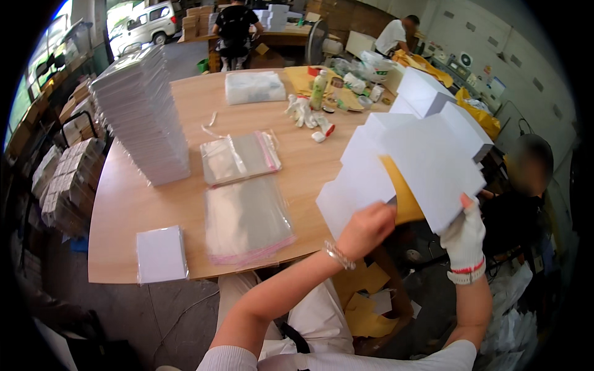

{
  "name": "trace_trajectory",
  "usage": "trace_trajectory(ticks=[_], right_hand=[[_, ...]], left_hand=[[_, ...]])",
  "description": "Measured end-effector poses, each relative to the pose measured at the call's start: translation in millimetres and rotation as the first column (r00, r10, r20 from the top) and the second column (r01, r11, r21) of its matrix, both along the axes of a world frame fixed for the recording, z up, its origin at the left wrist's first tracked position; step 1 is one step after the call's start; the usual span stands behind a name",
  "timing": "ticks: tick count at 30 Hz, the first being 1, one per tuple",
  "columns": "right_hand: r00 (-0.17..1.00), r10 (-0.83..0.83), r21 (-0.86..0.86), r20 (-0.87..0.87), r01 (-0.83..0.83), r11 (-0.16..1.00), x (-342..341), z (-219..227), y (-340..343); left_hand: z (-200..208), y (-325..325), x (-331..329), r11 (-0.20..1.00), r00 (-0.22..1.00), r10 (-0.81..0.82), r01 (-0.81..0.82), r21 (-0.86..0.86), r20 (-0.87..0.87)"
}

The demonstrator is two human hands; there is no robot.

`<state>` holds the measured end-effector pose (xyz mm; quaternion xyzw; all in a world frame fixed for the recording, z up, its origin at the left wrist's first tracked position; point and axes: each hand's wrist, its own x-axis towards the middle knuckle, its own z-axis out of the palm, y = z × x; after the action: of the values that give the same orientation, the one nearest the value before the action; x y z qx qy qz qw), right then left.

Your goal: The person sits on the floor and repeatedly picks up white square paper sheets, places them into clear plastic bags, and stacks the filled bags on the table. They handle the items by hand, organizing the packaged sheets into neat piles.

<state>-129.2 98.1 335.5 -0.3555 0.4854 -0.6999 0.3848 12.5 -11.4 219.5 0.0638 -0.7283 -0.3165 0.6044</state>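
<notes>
- Your right hand (464,240) holds the white stack (433,164) low, seemingly to steady it.
- Your left hand (373,227) curls beside yellow paper (406,199); I cannot tell its grip.

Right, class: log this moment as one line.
left hand: by yellow paper | right hand: gloved, holding white stack | table: clear bags

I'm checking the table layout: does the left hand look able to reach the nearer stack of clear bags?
Probably yes: the left hand is to the right of the nearer clear bags, which lie uncovered on the table with nothing standing between, though it is at the yellow sheet.
</notes>
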Motion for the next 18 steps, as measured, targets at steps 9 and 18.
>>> trace_trajectory(ticks=[9, 18], right_hand=[[0.692, -0.155, -0.106, -0.705, 0.114, 0.988, -13.2, -114.6, 78.7], [0.834, 0.513, 0.387, -0.203, -0.413, 0.825, 65.2, -197.6, 17.0]], left_hand=[[-203.3, 39.9, 66.5, 0.991, 0.423, -0.030, -0.108, 0.083, 0.906], [-182.4, -31.3, 197.4, 0.691, -0.061, 0.508, -0.567, -0.448, 0.859]])
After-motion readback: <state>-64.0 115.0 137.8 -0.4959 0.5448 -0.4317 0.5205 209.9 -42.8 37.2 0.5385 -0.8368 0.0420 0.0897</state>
